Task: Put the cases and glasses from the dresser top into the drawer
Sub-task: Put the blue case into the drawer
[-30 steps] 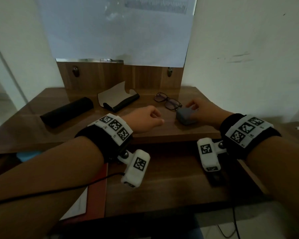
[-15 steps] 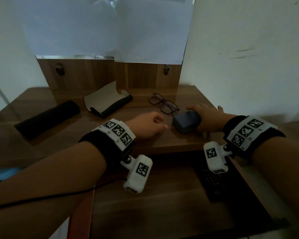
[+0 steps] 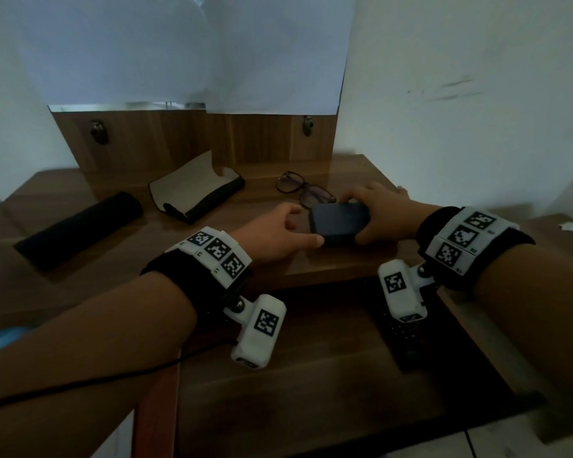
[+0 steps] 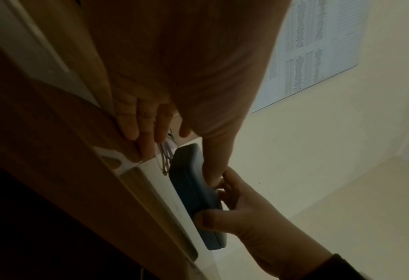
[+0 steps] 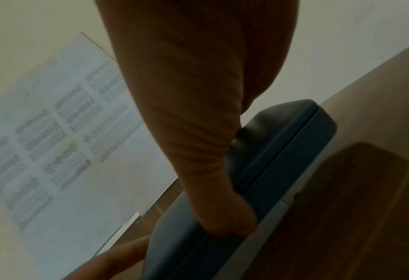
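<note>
A blue-grey hard case [image 3: 339, 223] is near the front edge of the dresser top [image 3: 80, 279]. My right hand [image 3: 377, 209] grips its right end, thumb on the front seam [image 5: 222, 217]. My left hand [image 3: 278, 236] lies at the case's [image 4: 193, 189] left end, thumb laid against it and fingers loosely straight. The glasses [image 3: 303, 190] lie just behind the case. An open case with a beige lining [image 3: 196, 190] and a black soft case [image 3: 80, 223] lie further left. The drawer [image 3: 311, 375] stands pulled out below my wrists.
A flat black object [image 3: 401, 338] lies at the right side of the drawer. A wooden back panel [image 3: 196, 137] and white paper sheets [image 3: 179, 51] rise behind the dresser top. A white wall [image 3: 460, 110] closes the right side.
The right hand has turned the blue-grey case lengthwise and drawn it toward the front edge. The left hand has reached right and its thumb now touches the case.
</note>
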`<state>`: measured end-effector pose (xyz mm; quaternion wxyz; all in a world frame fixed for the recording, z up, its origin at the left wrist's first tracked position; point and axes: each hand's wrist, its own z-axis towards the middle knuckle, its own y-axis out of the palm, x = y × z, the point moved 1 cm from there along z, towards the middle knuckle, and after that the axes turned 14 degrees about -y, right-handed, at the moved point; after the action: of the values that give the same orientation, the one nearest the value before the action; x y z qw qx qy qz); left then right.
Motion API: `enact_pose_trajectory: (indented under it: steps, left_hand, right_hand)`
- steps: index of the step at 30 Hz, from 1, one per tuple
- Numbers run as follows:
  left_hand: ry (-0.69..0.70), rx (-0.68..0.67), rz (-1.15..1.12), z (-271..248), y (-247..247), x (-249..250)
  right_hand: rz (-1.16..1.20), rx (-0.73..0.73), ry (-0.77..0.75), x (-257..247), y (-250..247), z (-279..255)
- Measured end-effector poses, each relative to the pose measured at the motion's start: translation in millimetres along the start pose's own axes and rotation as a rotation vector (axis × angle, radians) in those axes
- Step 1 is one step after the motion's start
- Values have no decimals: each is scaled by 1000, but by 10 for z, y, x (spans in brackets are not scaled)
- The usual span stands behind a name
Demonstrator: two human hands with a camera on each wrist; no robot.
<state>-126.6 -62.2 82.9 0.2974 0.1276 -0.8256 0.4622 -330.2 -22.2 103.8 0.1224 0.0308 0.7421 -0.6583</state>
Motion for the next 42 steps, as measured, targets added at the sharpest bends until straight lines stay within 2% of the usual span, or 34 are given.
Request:
enact_pose_trajectory:
  steps: [4, 7, 10, 14, 16, 21, 26, 29, 32, 35, 38, 42]
  left_hand:
    - [60, 2, -74, -64, 7, -45]
    - [113, 77, -74, -143, -28, -110]
    - [138, 127, -36, -248, -91, -186]
    - [139, 126, 70, -409, -151, -261]
    - [136, 118, 54, -488, -182, -305]
    - [39, 51, 54, -622, -295, -464]
    - [-158, -198, 72, -769, -250, -641]
    - [-197, -255, 191, -797, -176, -743]
    - [-207, -260, 291, -795, -123, -839]
    - [-226, -279, 344, -757, -67, -936]
    - [-270, -328, 317, -691, 25, -1041]
    - [-331, -284, 217, -571, 127, -1168]
  right_hand:
    - [124, 5, -103, -209, -10, -55]
    - [161, -9, -159, -362, -20, -130]
    - [209, -56, -158, -462, -41, -222]
    - [266, -173, -146, -541, -49, -310]
    - [338, -218, -126, -566, -38, -345]
    - [409, -375, -42, -561, 45, -448]
    - [595, -563, 99, -635, 239, -565]
    - [502, -630, 75, -637, 353, -533]
    - [445, -663, 42, -647, 485, -489]
    - [370, -687, 77, -757, 586, -516]
    - [325, -669, 136, -830, 704, -501]
    - [345, -602, 197, -870, 889, -429]
